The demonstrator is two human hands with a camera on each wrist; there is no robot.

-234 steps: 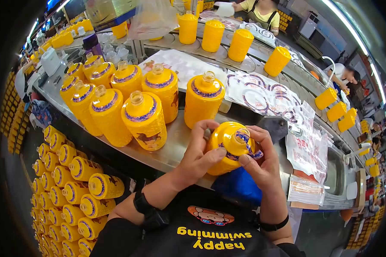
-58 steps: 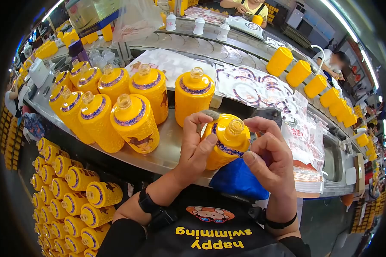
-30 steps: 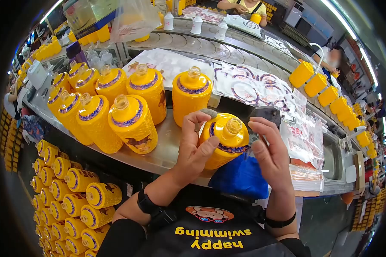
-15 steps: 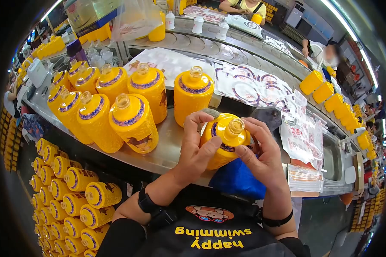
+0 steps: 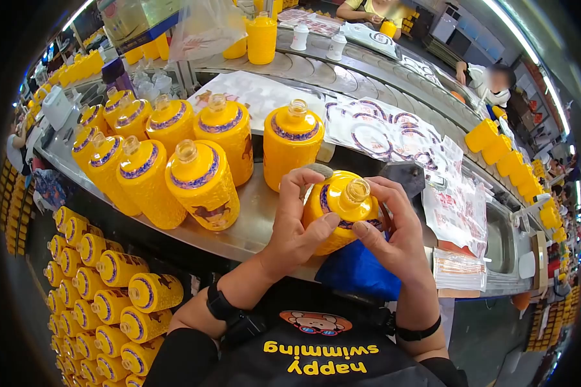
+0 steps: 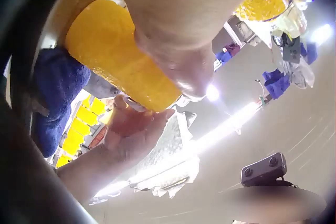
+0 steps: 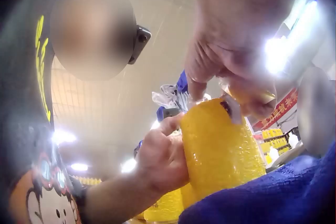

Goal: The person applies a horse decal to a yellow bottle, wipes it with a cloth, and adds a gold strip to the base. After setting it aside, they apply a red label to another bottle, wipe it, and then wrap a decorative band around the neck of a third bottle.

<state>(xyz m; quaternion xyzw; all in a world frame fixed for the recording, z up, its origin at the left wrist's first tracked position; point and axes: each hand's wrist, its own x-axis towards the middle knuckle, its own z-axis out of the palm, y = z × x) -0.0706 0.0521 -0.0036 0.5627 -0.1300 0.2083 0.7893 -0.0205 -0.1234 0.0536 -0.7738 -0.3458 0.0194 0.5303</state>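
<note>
A glossy yellow bottle (image 5: 332, 200) with a clear glass neck leans over a blue cloth (image 5: 361, 274) at the bench edge. Around its shoulder runs a blue-and-purple patterned band (image 5: 344, 224), partly covered by the thumbs. My left hand (image 5: 297, 216) grips the bottle from the left, thumb on the shoulder by the band. A grey cover (image 5: 319, 170) shows at that hand's index fingertip. From the right, my right hand (image 5: 400, 238) holds the shoulder, thumb on the band and fingers behind. In the right wrist view, a loose-looking piece of band (image 7: 232, 109) stands at the shoulder under the right fingers.
Several banded yellow bottles (image 5: 203, 187) stand left on the metal bench; one bottle (image 5: 294, 138) is just behind my hands. Sheets of ring-shaped bands (image 5: 384, 132) lie beyond, before a conveyor (image 5: 290, 74). Many bottles (image 5: 110, 290) are stacked below left. A sink (image 5: 500, 238) is at right.
The band, earlier draped loose over the neck, now lies around the shoulder. The right hand drew off the bottle a second ago, then returned to it. Containers on the conveyor have shifted.
</note>
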